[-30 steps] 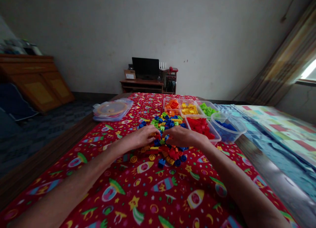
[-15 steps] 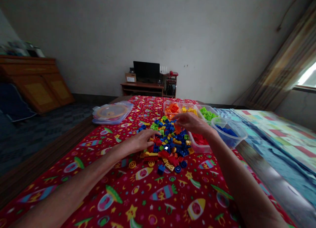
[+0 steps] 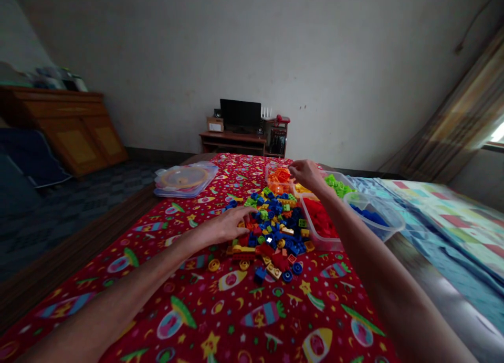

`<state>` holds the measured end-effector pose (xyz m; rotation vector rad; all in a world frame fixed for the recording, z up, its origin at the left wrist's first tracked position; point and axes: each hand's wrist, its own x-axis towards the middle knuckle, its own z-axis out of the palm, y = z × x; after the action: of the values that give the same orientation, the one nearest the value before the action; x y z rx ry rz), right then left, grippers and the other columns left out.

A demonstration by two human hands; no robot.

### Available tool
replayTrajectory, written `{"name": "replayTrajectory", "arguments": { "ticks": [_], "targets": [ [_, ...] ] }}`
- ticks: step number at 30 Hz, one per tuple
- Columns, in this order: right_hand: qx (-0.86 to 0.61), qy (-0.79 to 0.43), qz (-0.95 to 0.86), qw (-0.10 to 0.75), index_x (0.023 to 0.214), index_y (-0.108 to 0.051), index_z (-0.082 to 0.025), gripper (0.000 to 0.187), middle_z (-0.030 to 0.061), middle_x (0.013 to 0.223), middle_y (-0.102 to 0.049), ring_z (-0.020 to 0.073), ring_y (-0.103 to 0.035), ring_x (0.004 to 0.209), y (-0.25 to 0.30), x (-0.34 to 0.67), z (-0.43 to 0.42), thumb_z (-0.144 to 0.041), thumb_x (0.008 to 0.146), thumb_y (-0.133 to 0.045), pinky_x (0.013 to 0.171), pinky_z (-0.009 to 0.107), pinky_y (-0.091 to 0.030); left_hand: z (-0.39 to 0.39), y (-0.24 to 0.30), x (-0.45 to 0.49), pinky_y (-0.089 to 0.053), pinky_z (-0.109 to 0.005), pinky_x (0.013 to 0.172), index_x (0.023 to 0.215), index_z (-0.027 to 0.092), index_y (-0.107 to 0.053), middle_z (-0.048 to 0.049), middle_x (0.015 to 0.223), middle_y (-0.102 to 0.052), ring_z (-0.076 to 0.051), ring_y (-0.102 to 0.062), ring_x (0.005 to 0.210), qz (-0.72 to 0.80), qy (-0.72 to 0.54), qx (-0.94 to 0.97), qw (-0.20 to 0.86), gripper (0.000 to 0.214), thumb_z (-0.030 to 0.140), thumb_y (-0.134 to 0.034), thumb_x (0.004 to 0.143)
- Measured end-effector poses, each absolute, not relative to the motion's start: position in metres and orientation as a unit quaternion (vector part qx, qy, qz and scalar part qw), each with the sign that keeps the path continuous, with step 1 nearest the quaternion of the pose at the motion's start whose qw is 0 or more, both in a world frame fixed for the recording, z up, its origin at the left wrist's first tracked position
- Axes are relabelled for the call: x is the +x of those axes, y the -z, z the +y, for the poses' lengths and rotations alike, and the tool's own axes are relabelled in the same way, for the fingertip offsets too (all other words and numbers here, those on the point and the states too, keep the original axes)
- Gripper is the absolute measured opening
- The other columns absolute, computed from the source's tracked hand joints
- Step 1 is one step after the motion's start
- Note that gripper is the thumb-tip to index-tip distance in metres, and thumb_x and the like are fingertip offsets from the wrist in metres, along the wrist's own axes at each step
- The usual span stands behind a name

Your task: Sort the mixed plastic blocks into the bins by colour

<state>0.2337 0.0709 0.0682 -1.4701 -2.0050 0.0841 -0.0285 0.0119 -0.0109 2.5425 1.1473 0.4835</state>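
Observation:
A mixed pile of toy building blocks [image 3: 271,216] lies on the red patterned cloth. At its left edge rests my left hand [image 3: 230,224], thumb and fingers apart around some blocks, gripping none that I can see. My right hand [image 3: 309,175] is raised beyond the pile, over the boundary between the box of orange blocks [image 3: 280,175] and the box of yellow blocks [image 3: 301,189]. Its fingers are pinched together; whether a block is between them is hidden. Below that forearm stands a clear box of red blocks [image 3: 321,219].
Green blocks [image 3: 336,185] fill another box at the back right. A round clear tub [image 3: 388,229] holds blue blocks. Stacked plastic lids [image 3: 185,179] lie at the left on the cloth [image 3: 236,316]. A bed [image 3: 444,216] adjoins the table's right side.
My right hand has moved up and away from the pile, toward the orange box; the orange piece below its fingers no longer shows. My left hand stays by the pile. The view has shifted slightly.

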Motion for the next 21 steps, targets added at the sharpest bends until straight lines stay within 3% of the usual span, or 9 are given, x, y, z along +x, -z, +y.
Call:
{"name": "replayTrajectory", "arguments": {
  "ticks": [3,7,13,16,21],
  "targets": [
    [-0.555,-0.068,-0.758,0.337,0.092,-0.069,-0.009,0.028,0.0082,0.073,-0.07,0.0133,-0.065,0.065,-0.064,0.232,0.05,-0.019,0.085,-0.044,0.061,0.021,-0.048,0.011,0.002,-0.028,-0.047,-0.031,0.086,0.116,0.022,-0.06,-0.0052,0.109,-0.067,-0.021,-0.062,0.096,0.4,-0.17,0.885,0.169,0.04,0.025,-0.06,0.076],
    [-0.511,-0.112,-0.806,0.276,0.093,-0.071,-0.012,0.027,0.0071,0.074,-0.07,0.0139,-0.065,0.067,-0.056,0.219,0.023,-0.018,0.084,-0.046,0.062,0.023,-0.046,0.015,0.003,-0.027,-0.048,-0.032,0.086,0.116,0.02,-0.061,-0.006,0.108,-0.066,-0.022,-0.062,0.095,0.429,-0.205,0.868,0.144,0.04,0.024,-0.059,0.076],
    [-0.453,-0.061,-0.879,0.132,0.117,-0.063,-0.015,0.036,0.0131,0.111,-0.067,0.0211,-0.061,0.101,-0.024,0.196,0.004,-0.019,0.081,-0.058,0.085,0.03,-0.044,0.014,0.02,-0.02,-0.042,-0.037,0.099,0.121,0.017,-0.057,-0.0113,0.123,-0.058,-0.024,-0.053,0.115,0.383,-0.222,0.888,0.125,0.042,0.036,-0.054,0.085],
    [-0.429,-0.06,-0.896,0.099,0.122,-0.06,-0.018,0.041,0.0118,0.12,-0.063,0.0206,-0.057,0.112,-0.017,0.193,0.001,-0.016,0.081,-0.057,0.093,0.029,-0.04,0.01,0.02,-0.017,-0.043,-0.033,0.097,0.11,0.018,-0.063,-0.0089,0.114,-0.063,-0.021,-0.058,0.107,0.366,-0.204,0.899,0.13,0.029,0.029,-0.052,0.085],
    [-0.467,-0.013,-0.876,0.123,0.121,-0.06,-0.013,0.038,0.0147,0.108,-0.068,0.0205,-0.062,0.099,-0.024,0.196,-0.005,-0.014,0.085,-0.051,0.08,0.026,-0.042,0.009,0.013,-0.017,-0.049,-0.031,0.085,0.101,0.019,-0.067,-0.0051,0.1,-0.069,-0.021,-0.063,0.089,0.42,-0.221,0.869,0.144,0.026,0.028,-0.057,0.079]
  ]
}}
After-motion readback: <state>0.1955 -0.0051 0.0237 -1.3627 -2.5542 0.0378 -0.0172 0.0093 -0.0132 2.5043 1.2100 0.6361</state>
